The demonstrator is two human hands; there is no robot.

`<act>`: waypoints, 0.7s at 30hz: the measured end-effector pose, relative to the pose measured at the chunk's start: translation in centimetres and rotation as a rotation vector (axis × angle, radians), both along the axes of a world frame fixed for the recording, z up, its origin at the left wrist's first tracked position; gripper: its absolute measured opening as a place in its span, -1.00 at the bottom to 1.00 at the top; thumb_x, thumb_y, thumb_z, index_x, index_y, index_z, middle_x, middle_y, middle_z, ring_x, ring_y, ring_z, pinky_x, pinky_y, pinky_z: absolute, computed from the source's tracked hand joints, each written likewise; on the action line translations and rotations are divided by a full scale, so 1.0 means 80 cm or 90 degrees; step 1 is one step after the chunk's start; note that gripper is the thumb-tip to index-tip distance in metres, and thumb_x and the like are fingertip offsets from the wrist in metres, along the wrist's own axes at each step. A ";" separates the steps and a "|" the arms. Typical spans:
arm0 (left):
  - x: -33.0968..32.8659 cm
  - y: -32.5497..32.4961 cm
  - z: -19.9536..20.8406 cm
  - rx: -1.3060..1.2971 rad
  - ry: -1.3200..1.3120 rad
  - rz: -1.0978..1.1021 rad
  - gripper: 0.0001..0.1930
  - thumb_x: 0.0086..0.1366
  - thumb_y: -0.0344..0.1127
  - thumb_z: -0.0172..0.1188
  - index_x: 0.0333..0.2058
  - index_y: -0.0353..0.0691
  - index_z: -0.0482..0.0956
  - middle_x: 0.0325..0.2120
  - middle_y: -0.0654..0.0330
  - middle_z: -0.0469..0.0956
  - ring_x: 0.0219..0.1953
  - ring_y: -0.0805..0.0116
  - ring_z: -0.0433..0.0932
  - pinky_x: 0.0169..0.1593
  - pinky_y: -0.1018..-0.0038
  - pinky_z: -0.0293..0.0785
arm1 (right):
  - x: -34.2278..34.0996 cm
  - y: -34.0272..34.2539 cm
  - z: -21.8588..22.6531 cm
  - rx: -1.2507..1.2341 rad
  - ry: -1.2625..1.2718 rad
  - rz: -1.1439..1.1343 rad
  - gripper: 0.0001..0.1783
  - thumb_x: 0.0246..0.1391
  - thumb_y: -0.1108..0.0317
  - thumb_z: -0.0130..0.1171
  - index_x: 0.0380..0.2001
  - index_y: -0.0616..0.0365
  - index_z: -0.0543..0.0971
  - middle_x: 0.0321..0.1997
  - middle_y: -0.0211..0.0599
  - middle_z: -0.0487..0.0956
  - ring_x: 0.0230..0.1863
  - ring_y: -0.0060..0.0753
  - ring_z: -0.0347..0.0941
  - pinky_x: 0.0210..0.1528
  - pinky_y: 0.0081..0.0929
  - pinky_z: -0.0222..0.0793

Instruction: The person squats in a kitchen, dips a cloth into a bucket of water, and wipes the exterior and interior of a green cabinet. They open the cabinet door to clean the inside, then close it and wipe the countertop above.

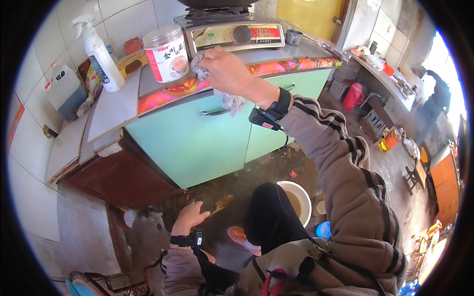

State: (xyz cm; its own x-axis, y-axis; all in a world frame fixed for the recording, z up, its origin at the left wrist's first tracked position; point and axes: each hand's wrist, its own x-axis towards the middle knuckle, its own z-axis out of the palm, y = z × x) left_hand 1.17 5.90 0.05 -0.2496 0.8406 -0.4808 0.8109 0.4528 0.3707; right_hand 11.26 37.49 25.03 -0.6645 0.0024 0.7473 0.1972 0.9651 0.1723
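Note:
My right hand (224, 70) is raised to the countertop and grips a grey cleaning rag (232, 101), pressing it against the counter's front edge just below the gas stove (232, 32). The rag's loose end hangs down over the teal cabinet door (197, 140). A round white canister with a red label (167, 53) stands just left of that hand. My left hand (190, 217) hangs low near the dirty floor, fingers loosely apart, holding nothing. Both wrists wear black bands.
A white spray bottle (101, 52) and a white jug (64, 89) stand at the counter's left. A white bucket of murky water (296, 200) sits on the floor by my knee. A red container (353, 96) and shelves line the right side.

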 end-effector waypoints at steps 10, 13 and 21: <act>-0.001 -0.004 0.006 0.010 -0.004 0.006 -0.34 0.16 0.02 0.12 0.13 -0.31 0.30 0.13 -0.06 0.31 0.17 0.04 0.30 0.18 0.30 0.24 | 0.044 0.031 0.016 -0.063 0.116 0.010 -0.72 -0.22 0.39 0.19 -0.32 0.10 0.55 -0.30 -0.18 0.46 -0.18 -0.03 0.40 -0.18 -0.20 0.39; 0.002 -0.002 0.008 0.001 0.021 -0.001 -0.38 0.16 0.01 0.12 0.11 -0.27 0.33 0.11 -0.06 0.34 0.15 0.04 0.32 0.15 0.25 0.28 | 0.027 0.039 0.042 -0.032 0.209 0.012 -0.73 -0.21 0.39 0.18 -0.31 0.08 0.54 -0.32 -0.18 0.46 -0.19 -0.03 0.41 -0.19 -0.21 0.39; -0.003 0.001 0.004 0.004 0.009 -0.001 -0.34 0.16 0.02 0.13 0.13 -0.31 0.31 0.13 -0.08 0.31 0.17 0.04 0.31 0.18 0.29 0.25 | -0.019 0.031 0.040 -0.037 0.105 -0.039 -0.68 -0.25 0.43 0.15 -0.28 0.01 0.56 -0.26 -0.16 0.46 -0.18 -0.07 0.42 -0.21 -0.22 0.41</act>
State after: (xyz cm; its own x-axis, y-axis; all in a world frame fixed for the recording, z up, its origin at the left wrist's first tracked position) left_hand 0.92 6.00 0.37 -0.2549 0.8441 -0.4717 0.8167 0.4492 0.3623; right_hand 9.74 39.99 28.21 -0.5303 0.0859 0.8434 0.2768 0.9579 0.0765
